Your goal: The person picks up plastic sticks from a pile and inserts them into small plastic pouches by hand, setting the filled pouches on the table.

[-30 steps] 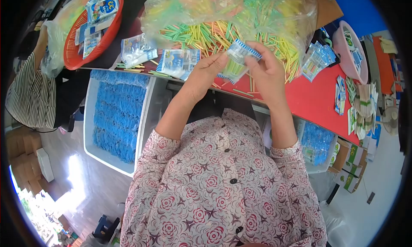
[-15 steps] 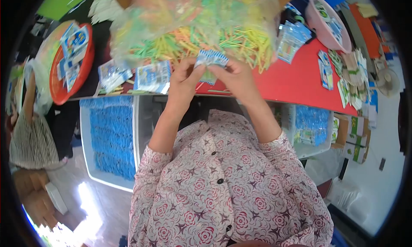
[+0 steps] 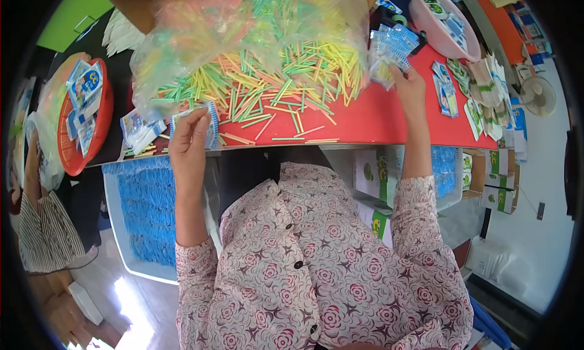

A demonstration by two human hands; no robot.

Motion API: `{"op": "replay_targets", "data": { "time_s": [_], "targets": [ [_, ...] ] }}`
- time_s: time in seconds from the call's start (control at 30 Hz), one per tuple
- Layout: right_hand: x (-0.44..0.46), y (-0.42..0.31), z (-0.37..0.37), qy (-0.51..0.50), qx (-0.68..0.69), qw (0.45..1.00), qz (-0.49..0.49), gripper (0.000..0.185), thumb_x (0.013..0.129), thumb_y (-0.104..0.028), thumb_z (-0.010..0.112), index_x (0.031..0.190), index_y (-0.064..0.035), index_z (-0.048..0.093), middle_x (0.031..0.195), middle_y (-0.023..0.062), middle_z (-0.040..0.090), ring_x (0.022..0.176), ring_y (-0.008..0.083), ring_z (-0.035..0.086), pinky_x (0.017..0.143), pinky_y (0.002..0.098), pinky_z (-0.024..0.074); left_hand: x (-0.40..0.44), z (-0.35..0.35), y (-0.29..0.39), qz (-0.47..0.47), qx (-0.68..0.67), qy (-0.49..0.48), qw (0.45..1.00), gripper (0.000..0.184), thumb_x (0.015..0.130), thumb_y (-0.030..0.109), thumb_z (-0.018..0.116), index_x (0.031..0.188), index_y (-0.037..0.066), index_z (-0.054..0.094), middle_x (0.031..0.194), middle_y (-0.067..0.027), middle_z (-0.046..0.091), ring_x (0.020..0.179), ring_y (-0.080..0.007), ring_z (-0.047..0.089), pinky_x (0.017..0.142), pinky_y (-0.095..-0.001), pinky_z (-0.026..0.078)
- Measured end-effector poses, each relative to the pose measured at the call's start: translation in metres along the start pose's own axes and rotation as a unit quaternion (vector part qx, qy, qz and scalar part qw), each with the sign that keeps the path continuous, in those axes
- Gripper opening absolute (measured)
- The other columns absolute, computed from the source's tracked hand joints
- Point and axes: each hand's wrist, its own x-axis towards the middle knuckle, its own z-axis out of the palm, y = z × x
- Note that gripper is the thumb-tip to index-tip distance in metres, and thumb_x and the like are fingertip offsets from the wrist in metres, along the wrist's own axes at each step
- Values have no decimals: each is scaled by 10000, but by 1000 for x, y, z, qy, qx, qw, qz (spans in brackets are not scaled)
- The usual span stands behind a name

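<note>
My left hand (image 3: pixel 188 140) is at the table's front edge on the left, its thumb and fingers pinched together at a blue-and-white plastic packet (image 3: pixel 212 131). The hand covers part of that packet. Farther right, the fingertips of my right hand (image 3: pixel 410 94) close on a clear packet (image 3: pixel 381 73) with blue print and something yellowish inside. It lies against several similar packets (image 3: pixel 398 42). Between my hands, many short straws (image 3: pixel 280 91) in yellow, green and orange spill from a large clear bag (image 3: pixel 207 27).
The red table (image 3: pixel 359 122) has loose straws along its front edge. An orange basket (image 3: pixel 100 131) and a pink basin (image 3: pixel 426 15) hold packets. Below are a bin of blue packets (image 3: pixel 146 210) and cartons (image 3: pixel 371 173). Another person's striped sleeve (image 3: pixel 52 234) is at far left.
My hands have moved apart from the middle, where both held a small packet. The left went to the left-side packets, the right to the right-side pile. The view has shifted slightly.
</note>
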Motion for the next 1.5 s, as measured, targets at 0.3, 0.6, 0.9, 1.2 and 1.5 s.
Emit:
{"op": "replay_targets", "data": {
  "time_s": [0.3,0.6,0.9,1.2,1.5],
  "targets": [
    [5,36,10,68,-126,985,-96,324,832,-129,640,1124,0,587,916,84,642,784,117,599,650,239,486,-10,-8,0,151,289,14,945,160,840,46,616,998,21,630,951,-75,612,899,-188,581,804,-265,442],
    [-26,33,15,97,-97,985,-105,391,834,-93,630,1207,-27,535,1109,106,592,988,190,587,823,299,477,-9,-21,-4,150,351,39,924,157,813,43,634,969,25,637,947,-100,611,909,-241,574,803,-313,452],
    [-46,3,25,134,-53,980,-139,309,896,-29,537,1202,15,530,1103,83,597,1000,139,570,834,265,477,16,-16,-14,153,376,8,914,161,786,57,649,947,47,647,899,-84,607,882,-250,559,794,-327,439],
    [-86,-50,121,-179,23,975,-130,137,885,-56,566,986,-24,653,965,29,657,875,98,589,735,222,469,19,-16,-23,179,386,18,905,184,749,56,671,931,62,652,864,-77,602,834,-254,548,767,-340,435],
    [-65,-54,167,-170,-269,895,-314,131,778,-143,681,892,-78,681,810,62,624,717,199,614,612,295,480,21,-17,-26,215,393,37,893,155,740,53,669,893,73,651,850,-66,602,803,-254,542,714,-344,443]
  ]
}}
